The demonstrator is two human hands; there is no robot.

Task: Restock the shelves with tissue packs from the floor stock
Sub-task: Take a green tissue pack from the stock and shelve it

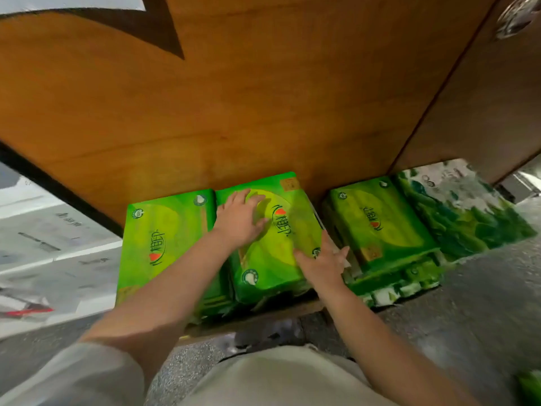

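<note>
Pressing flat on the middle tissue pack point(272, 238), the left hand point(238, 222) lies on its upper face with fingers straight and spread, gripping nothing. The right hand point(320, 260) rests against the pack's near right corner, fingers extended and splayed, likewise not closed round anything. This pack sits slightly tilted on the low wooden shelf point(257, 313), touching the left tissue pack point(164, 238) beside it. A gap separates it from the right tissue pack point(377, 221), which lies on top of further green packs (their count cannot be told). A dark green patterned pack point(462, 209) stands just right of that stack. A brown wooden panel point(234, 98) rises behind all packs. The speckled grey floor point(483, 303) lies in front.
</note>
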